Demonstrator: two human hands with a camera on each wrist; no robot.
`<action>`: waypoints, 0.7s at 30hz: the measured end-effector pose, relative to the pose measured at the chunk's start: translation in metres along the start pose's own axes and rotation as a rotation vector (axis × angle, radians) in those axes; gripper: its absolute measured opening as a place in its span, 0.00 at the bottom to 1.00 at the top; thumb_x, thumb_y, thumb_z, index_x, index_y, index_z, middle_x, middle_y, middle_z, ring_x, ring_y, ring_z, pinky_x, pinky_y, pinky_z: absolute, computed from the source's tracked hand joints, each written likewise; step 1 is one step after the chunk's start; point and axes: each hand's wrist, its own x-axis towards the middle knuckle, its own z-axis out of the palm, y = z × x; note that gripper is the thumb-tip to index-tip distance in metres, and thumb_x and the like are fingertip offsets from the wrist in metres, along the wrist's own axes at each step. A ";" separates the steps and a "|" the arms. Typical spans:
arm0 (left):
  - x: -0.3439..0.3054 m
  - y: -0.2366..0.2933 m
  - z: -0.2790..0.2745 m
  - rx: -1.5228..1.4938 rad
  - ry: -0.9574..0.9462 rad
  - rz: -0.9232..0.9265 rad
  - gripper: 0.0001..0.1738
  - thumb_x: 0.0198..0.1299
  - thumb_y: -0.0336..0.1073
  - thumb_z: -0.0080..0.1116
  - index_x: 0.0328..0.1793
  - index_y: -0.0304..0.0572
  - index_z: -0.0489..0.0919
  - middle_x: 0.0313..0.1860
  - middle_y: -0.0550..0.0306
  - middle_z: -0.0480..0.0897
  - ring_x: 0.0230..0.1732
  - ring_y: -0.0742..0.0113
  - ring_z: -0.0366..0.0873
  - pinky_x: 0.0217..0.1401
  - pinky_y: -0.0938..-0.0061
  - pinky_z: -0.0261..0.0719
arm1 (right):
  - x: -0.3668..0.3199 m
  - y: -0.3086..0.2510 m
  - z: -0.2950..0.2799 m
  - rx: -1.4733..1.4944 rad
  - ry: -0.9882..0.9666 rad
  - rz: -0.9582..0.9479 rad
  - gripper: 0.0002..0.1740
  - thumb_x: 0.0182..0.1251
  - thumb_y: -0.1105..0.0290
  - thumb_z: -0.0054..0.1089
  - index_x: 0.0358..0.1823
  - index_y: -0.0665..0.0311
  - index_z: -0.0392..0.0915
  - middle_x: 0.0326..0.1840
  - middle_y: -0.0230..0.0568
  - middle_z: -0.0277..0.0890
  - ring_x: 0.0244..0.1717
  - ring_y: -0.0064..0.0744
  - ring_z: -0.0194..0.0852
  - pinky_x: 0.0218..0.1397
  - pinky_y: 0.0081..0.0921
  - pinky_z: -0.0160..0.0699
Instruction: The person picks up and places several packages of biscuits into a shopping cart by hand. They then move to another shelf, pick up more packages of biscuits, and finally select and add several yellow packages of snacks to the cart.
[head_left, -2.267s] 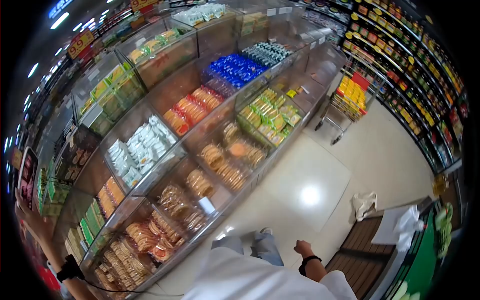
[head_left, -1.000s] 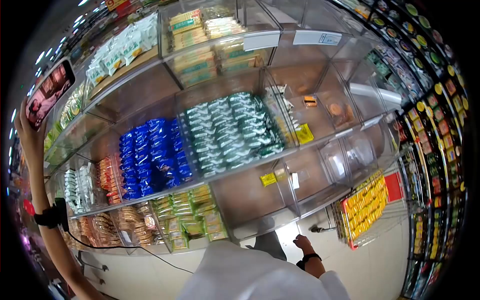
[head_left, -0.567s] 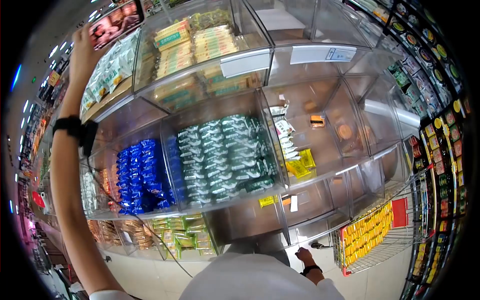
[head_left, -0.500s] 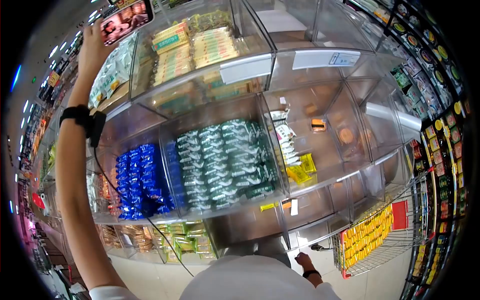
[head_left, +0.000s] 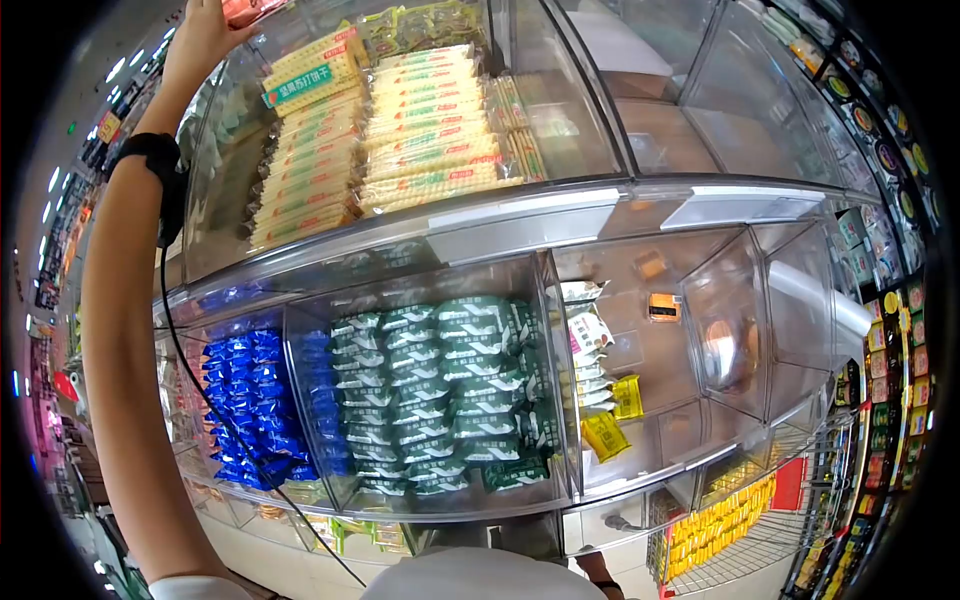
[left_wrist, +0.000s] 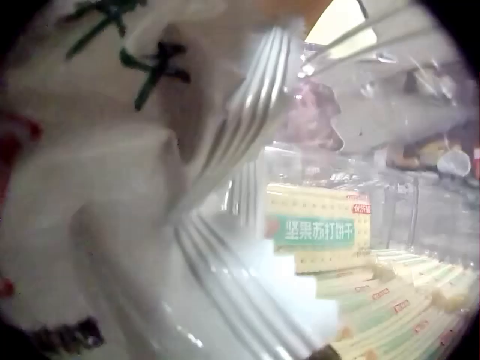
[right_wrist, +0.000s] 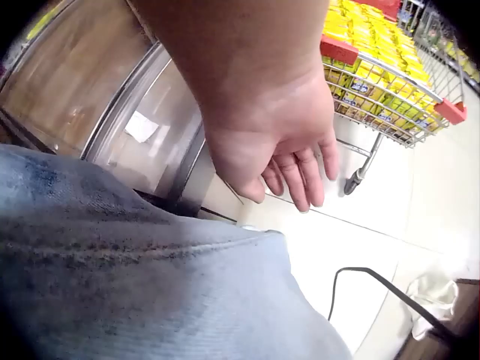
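My left hand (head_left: 205, 40) is raised at the top left of the head view, fingers partly cut off by the frame edge. It holds a phone (head_left: 252, 10), of which only a reddish strip of screen shows. Close by, cream packs of soda crackers (head_left: 420, 120) fill a clear bin, one green-labelled pack (head_left: 312, 80) lying on top. In the left wrist view, white wrappers (left_wrist: 97, 187) with green lettering cover much of the picture, beside that cracker pack (left_wrist: 319, 229). My right hand (right_wrist: 277, 139) hangs down with loose fingers, holding nothing.
Lower bins hold blue packets (head_left: 250, 400), dark green packets (head_left: 430, 390), a few yellow packets (head_left: 605, 436) and a small orange packet (head_left: 664, 307). A shopping cart (right_wrist: 375, 86) loaded with yellow packs stands at the right. A black cable (head_left: 210, 400) hangs from the left wrist.
My left hand has risen from the far left to above the cracker bin, the phone sliding mostly out of view. The bins now appear nearer. My right hand has dropped mostly out of the head view.
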 end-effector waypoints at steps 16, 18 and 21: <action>0.018 -0.046 0.048 -0.137 0.105 0.311 0.53 0.26 0.37 0.75 0.62 0.46 0.55 0.49 0.44 0.61 0.53 0.49 0.61 0.54 0.59 0.64 | 0.007 -0.013 0.015 0.351 0.167 0.030 0.16 0.49 0.55 0.51 0.29 0.61 0.73 0.32 0.47 0.76 0.37 0.49 0.75 0.42 0.38 0.75; 0.017 -0.041 0.044 -0.130 0.067 0.256 0.53 0.26 0.38 0.74 0.62 0.45 0.55 0.51 0.44 0.62 0.53 0.48 0.60 0.57 0.60 0.62 | 0.013 -0.013 0.017 0.266 0.143 -0.004 0.16 0.50 0.55 0.51 0.31 0.61 0.74 0.33 0.46 0.76 0.38 0.49 0.75 0.43 0.38 0.75; 0.013 -0.033 0.037 -0.122 0.042 0.233 0.52 0.26 0.37 0.74 0.62 0.44 0.56 0.50 0.44 0.62 0.53 0.48 0.61 0.56 0.62 0.62 | 0.011 -0.016 0.011 0.318 0.126 0.008 0.16 0.50 0.56 0.50 0.33 0.61 0.75 0.35 0.46 0.76 0.40 0.49 0.74 0.45 0.38 0.75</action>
